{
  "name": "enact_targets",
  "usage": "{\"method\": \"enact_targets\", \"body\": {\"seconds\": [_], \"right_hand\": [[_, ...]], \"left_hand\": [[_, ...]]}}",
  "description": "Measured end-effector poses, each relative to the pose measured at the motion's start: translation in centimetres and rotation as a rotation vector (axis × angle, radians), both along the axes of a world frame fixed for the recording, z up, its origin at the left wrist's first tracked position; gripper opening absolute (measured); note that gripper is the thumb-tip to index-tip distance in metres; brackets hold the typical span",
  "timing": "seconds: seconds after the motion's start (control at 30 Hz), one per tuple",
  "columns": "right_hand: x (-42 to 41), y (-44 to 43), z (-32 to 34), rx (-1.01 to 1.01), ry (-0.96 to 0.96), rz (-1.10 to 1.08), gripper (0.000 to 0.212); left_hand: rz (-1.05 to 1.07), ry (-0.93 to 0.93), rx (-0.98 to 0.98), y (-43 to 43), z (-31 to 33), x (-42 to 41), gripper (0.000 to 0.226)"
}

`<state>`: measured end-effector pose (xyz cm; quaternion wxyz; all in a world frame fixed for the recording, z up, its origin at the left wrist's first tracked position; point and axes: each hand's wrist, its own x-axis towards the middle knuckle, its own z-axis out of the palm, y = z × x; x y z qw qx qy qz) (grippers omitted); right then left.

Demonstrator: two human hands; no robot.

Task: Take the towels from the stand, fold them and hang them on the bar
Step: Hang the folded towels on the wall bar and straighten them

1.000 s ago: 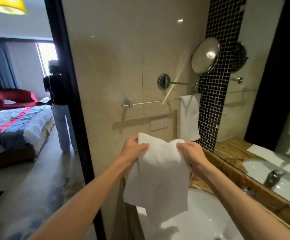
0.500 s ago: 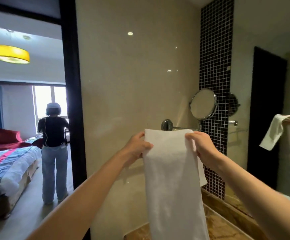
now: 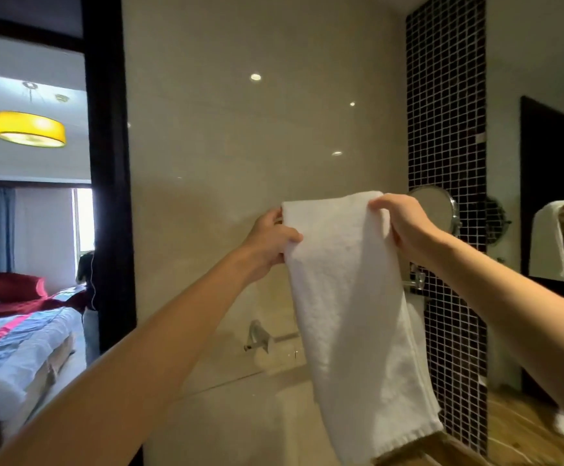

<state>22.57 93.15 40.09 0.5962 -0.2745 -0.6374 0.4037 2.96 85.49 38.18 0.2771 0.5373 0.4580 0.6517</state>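
One white towel (image 3: 351,297) hangs at the centre of view, held by two hands: the left hand (image 3: 269,242) at its 9 o'clock top corner, the right hand (image 3: 405,227) at 3 o'clock. One towel bar (image 3: 274,338) shows at 6 o'clock, one round mirror (image 3: 433,206) at 3 o'clock, one yellow ceiling lamp (image 3: 30,129) at 10 o'clock, and one bed (image 3: 21,334) at 8 o'clock.

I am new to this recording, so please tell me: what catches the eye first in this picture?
First the white towel, held up in the middle of the view and hanging long, its top corners pinched by the left hand and the right hand. Low behind it a towel bar is fixed on the beige wall. At far left, a yellow ceiling lamp glows in the bedroom.
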Motion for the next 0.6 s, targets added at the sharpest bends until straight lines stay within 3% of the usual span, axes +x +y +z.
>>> {"method": "enact_targets", "body": {"seconds": [0.37, 0.6], "right_hand": [[-4.5, 9.0, -3.8, -0.167, -0.042, 0.101, 0.03], [-6.2, 12.4, -8.6, -0.252, -0.198, 0.028, 0.035]], "left_hand": [[0.1, 0.05, -0.046, 7.1, -2.9, -3.7, 0.047], [0.097, 0.084, -0.275, 8.9, -6.8, -4.8, 0.041]]}}
